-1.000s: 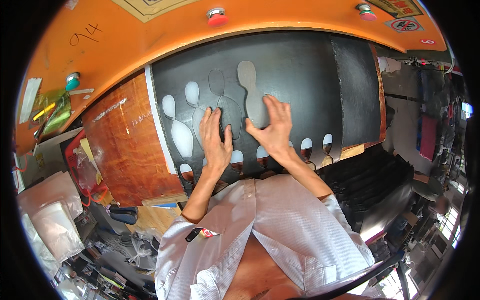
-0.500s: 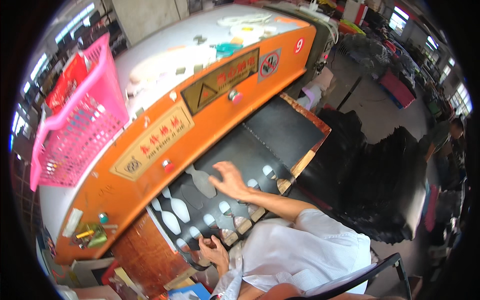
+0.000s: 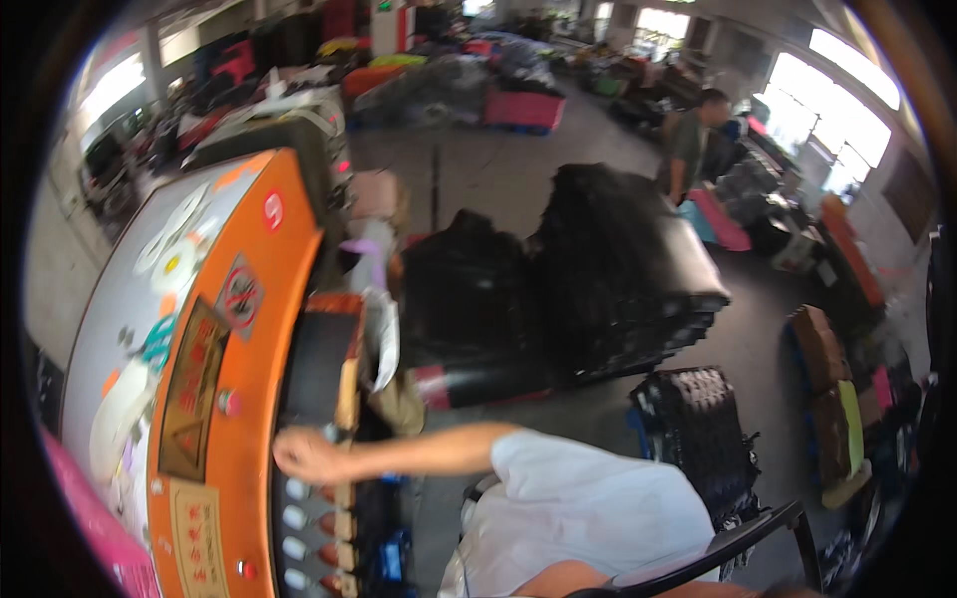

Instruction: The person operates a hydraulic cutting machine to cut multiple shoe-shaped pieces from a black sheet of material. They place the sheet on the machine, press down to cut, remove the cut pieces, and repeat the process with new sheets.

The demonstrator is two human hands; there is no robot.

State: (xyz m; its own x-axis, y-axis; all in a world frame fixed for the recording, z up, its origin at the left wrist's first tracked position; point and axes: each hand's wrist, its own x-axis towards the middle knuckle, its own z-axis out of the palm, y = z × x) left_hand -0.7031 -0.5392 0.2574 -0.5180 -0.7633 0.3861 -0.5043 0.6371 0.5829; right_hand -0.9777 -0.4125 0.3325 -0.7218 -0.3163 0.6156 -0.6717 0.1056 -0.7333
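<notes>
My right hand [image 3: 307, 456] is over the black work surface [image 3: 321, 374] of an orange machine [image 3: 261, 379], close to the machine's lower edge. Motion smears its fingers, so whether they hold anything is unclear. Just below the hand, a row of pale oval-ended pieces [image 3: 294, 548] with brown parts lies along the bed, beside light wooden blocks [image 3: 345, 525]. My left hand is out of the picture.
A pink basket [image 3: 95, 508] stands at the left. Teal-handled scissors [image 3: 158, 344] and white rolls lie on the machine's top. Beyond the bed are tall stacks of black sheets [image 3: 628, 269]. A person [image 3: 688, 149] stands farther back, right of centre.
My view has swung right and up, toward the room and the black stacks. My right hand, earlier spread above the black surface, now looks more bunched. My left hand has left the picture.
</notes>
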